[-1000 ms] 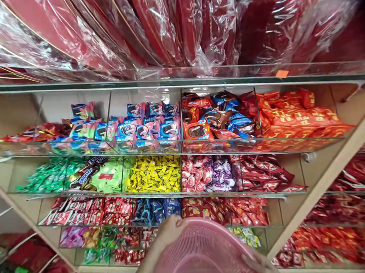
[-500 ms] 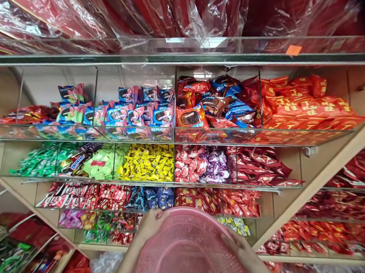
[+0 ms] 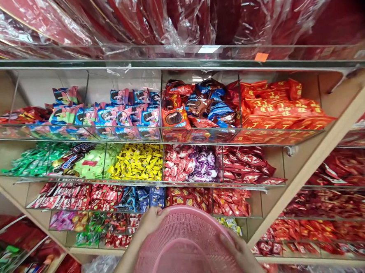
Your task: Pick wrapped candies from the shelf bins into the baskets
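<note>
Fingers of your left hand (image 3: pixel 151 221) grip the basket (image 3: pixel 183 223) by its rim. Your right hand (image 3: pixel 238 247) grips the other side. Sweets (image 3: pixel 137 163) sit on shelves (image 3: pixel 93 252) before you

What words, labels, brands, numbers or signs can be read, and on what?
"SNICKERS": on a dark brown plastic candy wrapper.
"丁" and "旺": yellow, on glossy orange-red plastic packets.
Too small or blurred: all other lettering, including on blue-and-pink plastic biscuit packets.
</note>
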### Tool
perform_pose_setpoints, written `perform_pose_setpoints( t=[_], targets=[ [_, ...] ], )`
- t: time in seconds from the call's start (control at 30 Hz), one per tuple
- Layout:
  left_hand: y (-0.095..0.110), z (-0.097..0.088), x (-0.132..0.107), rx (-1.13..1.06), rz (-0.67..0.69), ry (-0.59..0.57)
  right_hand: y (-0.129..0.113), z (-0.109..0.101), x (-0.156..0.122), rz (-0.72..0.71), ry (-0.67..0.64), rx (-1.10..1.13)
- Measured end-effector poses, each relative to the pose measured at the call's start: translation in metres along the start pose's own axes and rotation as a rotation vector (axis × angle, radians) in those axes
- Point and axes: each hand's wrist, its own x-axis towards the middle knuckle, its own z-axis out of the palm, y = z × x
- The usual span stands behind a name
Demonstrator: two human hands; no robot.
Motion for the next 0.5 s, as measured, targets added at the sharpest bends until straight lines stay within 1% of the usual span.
perform_pose_setpoints(
  t=[0.07, 0.13, 0.17, 0.23, 0.3, 0.37, 0.43, 0.5],
  targets=[
    [-0.002, -0.006, 0.002, 0.017, 0.002, -0.003, -0.004, 0.001, 0.004, -0.048, 0.042, -0.046],
    [-0.002, -0.012, 0.004, 0.047, 0.007, 0.009, -0.020, -0.002, 0.011, -0.091, 0.102, -0.098],
    [0.000, -0.015, 0.006, 0.061, 0.014, 0.013, -0.034, -0.006, 0.014, -0.117, 0.134, -0.133],
    [0.005, -0.018, 0.009, 0.072, 0.038, 0.018, -0.072, -0.017, 0.022, -0.198, 0.198, -0.238],
    [0.010, -0.017, 0.012, 0.068, 0.055, 0.021, -0.115, -0.026, 0.032, -0.325, 0.215, -0.375],
    [0.012, -0.015, 0.015, 0.058, 0.053, 0.019, -0.154, -0.030, 0.046, -0.461, 0.235, -0.497],
    [0.010, -0.011, 0.018, 0.053, 0.051, 0.013, -0.183, -0.028, 0.065, -0.552, 0.215, -0.642],
    [0.007, -0.009, 0.020, 0.044, 0.058, 0.009, -0.200, -0.023, 0.088, -0.654, 0.190, -0.806]
  ],
)
